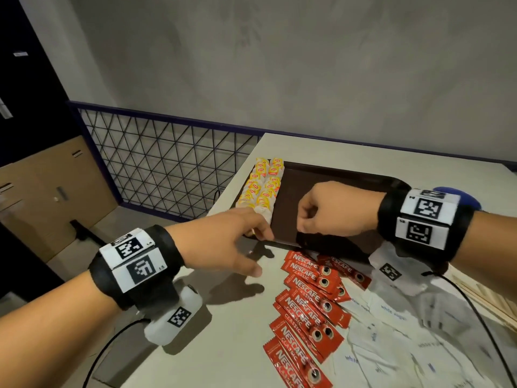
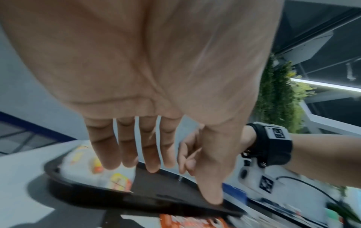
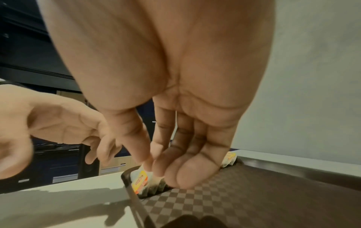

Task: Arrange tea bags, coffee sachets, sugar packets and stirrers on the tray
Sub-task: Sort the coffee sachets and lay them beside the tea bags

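Tea bags (image 1: pixel 262 186) stood in two rows along the left edge of the dark tray (image 1: pixel 344 175), which sat on the bench (image 1: pixel 223 331). The right hand (image 1: pixel 333 210) hovered over the tray, fingers curled, thumb and forefinger pinching the nearest tea bag. The left hand (image 1: pixel 223 242) was relaxed, fingers extended at the tray's near-left corner. Coffee sachets (image 1: pixel 305 306) and sugar packets (image 1: pixel 405 331) lay on the bench in front of the tray.

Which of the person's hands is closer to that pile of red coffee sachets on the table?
Left. The left hand hovers just beside the red coffee sachets, at the dark brown tray's near edge. The right hand is farther back, over the tray.
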The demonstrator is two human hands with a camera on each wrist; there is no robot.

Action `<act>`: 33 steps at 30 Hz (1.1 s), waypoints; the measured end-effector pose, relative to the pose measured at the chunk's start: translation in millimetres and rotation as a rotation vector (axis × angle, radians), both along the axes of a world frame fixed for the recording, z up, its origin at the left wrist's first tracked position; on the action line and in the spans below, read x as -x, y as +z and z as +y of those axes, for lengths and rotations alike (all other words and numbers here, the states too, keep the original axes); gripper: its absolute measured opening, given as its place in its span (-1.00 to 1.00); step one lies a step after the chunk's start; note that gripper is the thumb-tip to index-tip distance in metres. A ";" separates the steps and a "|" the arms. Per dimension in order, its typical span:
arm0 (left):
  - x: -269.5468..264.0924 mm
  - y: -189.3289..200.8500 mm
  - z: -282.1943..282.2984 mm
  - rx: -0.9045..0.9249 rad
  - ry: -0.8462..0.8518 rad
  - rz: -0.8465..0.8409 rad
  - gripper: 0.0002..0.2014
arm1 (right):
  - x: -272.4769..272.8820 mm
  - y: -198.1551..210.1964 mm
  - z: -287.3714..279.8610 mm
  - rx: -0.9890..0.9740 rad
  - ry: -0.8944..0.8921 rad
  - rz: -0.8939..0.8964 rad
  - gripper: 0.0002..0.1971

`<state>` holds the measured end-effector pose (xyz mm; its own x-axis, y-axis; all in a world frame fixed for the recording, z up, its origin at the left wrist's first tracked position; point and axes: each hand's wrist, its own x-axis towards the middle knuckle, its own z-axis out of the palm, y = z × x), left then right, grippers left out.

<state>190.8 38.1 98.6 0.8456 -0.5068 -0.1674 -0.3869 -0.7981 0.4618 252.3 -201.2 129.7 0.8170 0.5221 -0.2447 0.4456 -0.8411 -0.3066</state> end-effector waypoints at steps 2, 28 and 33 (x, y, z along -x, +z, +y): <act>14.3 0.5 -24.6 -0.031 -0.122 0.036 -0.20 | 18.7 2.5 -15.3 0.054 0.002 0.035 -0.85; 27.4 -11.0 -104.9 -0.505 -0.313 0.004 0.40 | 63.7 -30.7 -59.6 0.236 -0.020 0.027 -0.92; 26.2 -13.7 -103.4 -0.492 -0.314 0.032 0.24 | 63.1 -30.6 -61.4 0.201 -0.064 0.058 -0.82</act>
<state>164.6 -65.4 84.9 0.6581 -0.5884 -0.4699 -0.6316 -0.7710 0.0809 189.2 -262.6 99.0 0.8283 0.4059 -0.3862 0.3761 -0.9137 -0.1538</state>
